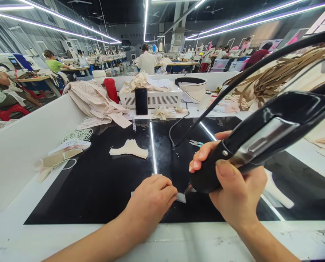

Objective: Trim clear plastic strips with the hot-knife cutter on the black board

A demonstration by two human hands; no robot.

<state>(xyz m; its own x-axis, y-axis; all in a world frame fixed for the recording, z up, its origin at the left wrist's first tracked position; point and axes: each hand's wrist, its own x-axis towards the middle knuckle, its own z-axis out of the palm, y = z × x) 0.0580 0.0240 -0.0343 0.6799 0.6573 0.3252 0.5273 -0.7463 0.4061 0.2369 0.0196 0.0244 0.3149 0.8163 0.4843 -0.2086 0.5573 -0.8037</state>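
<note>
Head cam: pale grey strip (181, 197) on glossy black mat (91, 196), right under L hand (151, 200), free end poking out to that hand's R. Long axis looks approx. side to side, but the hand hides the middle, so can't confirm. L hand is nearest, touching, fingers curled down together; pinch vs. press, can't tell. R hand (239, 189) wrapped round black corded handheld tool (261, 138), angled down-left, metal tip (189, 189) just beside strip's free end; contact unclear. Cream fabric piece (129, 149) ahead-left of L hand; teal-handled snips (196, 143) beyond R hand
</note>
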